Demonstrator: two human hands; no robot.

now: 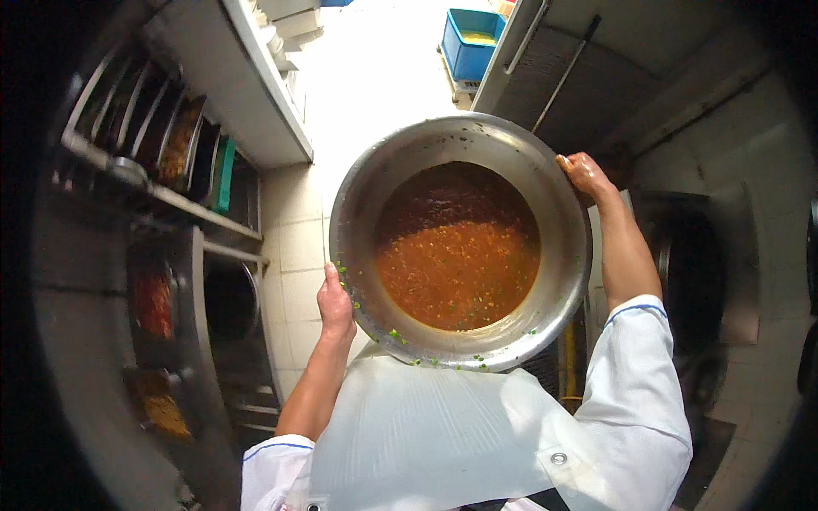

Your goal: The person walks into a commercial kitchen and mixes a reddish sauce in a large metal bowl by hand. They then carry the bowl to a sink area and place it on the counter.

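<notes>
A large round stainless steel basin (358, 211) is held in front of my white apron (422, 434), with a hand on either side. My left hand (337, 303) grips its lower left rim, thumb on top. On the upper right, my right hand (583, 172) is closed on the rim. Inside lies a reddish-brown sauce or soup (457, 274) with small bits floating in it; its far part is in shadow. Chopped green herb pieces (396, 336) cling to the near rim and inner wall. The fingers under the rim are hidden.
Shelving with food pans (176, 144) and a green tray (223, 174) runs along the left. Below stand containers of red food (153, 300) and yellowish food (165, 409). Ahead, a blue crate (470, 51) sits on the bright tiled floor. A dark wok-like vessel (693, 255) is at right.
</notes>
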